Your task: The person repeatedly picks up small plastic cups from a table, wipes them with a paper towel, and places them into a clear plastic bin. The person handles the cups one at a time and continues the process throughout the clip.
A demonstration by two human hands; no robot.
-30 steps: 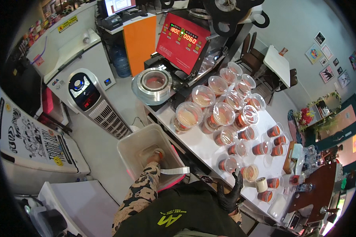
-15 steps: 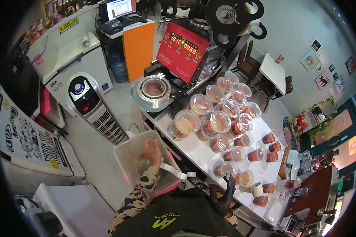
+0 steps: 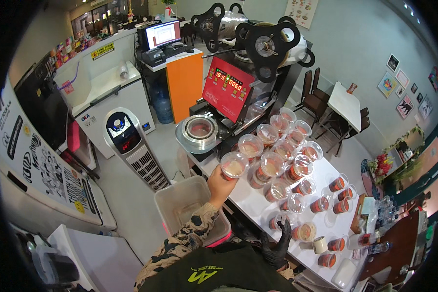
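Note:
My bare left hand [image 3: 222,187], in a patterned sleeve, is wrapped round a clear plastic cup [image 3: 234,165] with reddish printing and pale contents. This cup is at the near left end of a crowd of similar cups [image 3: 271,164] on the white table. In a black glove, my right hand [image 3: 276,247] holds nothing, its fingers apart, beside a cup [image 3: 280,221] near the table's front edge. A sealing machine [image 3: 227,89] with a red panel stands beyond the cups. Its metal ring holder [image 3: 199,130] juts out at the left.
A translucent bin [image 3: 173,199] stands on the floor below my left forearm. A tower fan [image 3: 136,151] rises behind it. Film rolls [image 3: 265,46] with black three-lobed holders top the machine. A tape roll [image 3: 319,245] and a white box [image 3: 344,272] lie toward the table's right end.
My left hand has come up out of the bin and closed round a cup on the table. The white strip by that wrist no longer shows. My right hand stays beside the cups.

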